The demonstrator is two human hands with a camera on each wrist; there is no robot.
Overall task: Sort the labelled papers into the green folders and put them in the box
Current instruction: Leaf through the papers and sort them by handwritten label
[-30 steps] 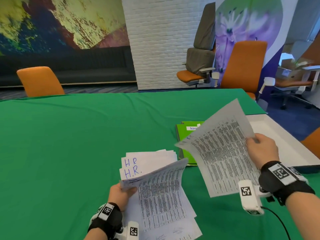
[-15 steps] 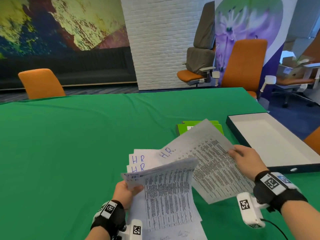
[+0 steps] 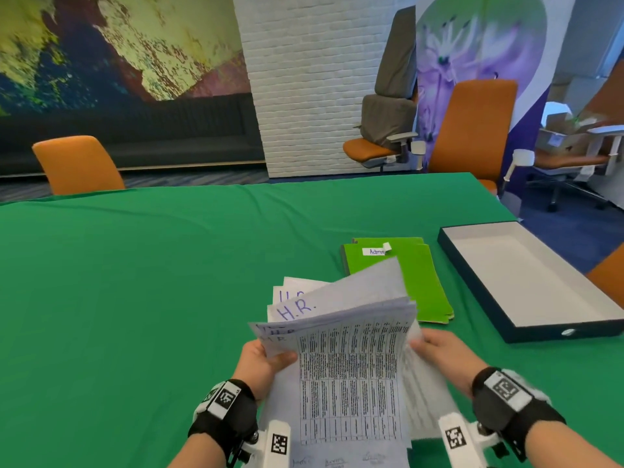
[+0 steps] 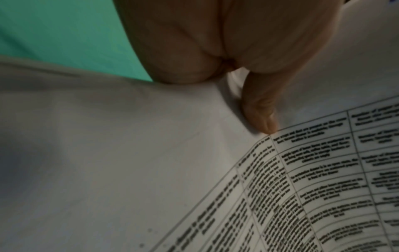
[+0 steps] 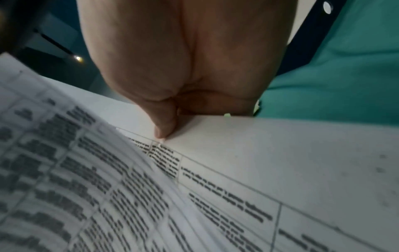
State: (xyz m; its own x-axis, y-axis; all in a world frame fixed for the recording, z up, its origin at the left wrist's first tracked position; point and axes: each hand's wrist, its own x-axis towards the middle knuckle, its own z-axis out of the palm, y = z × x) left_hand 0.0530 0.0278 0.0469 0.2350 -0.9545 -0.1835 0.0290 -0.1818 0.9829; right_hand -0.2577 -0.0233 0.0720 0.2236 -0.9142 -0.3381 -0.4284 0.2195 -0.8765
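A bundle of printed papers (image 3: 351, 376) with tables is held up between both hands near the table's front edge. My left hand (image 3: 260, 364) grips its left edge, the thumb (image 4: 261, 116) on the top sheet. My right hand (image 3: 439, 352) pinches the right edge, the thumb (image 5: 165, 126) on the paper. Sheets marked "H.R." (image 3: 297, 310) fan out behind the bundle. A stack of green folders (image 3: 412, 275), the top one labelled "Admin", lies beyond the papers. The open dark box (image 3: 472, 275) with a white inside sits to the right.
A green cloth (image 3: 152, 282) covers the table. Orange chairs stand at the far left (image 3: 77, 163), behind the far right corner (image 3: 472, 126) and at the right edge (image 3: 611, 275). More papers lie under my wrists at the bottom edge.
My right hand brought the single sheet down and left from above the folders onto the bundle in my left hand. The folders are now uncovered.
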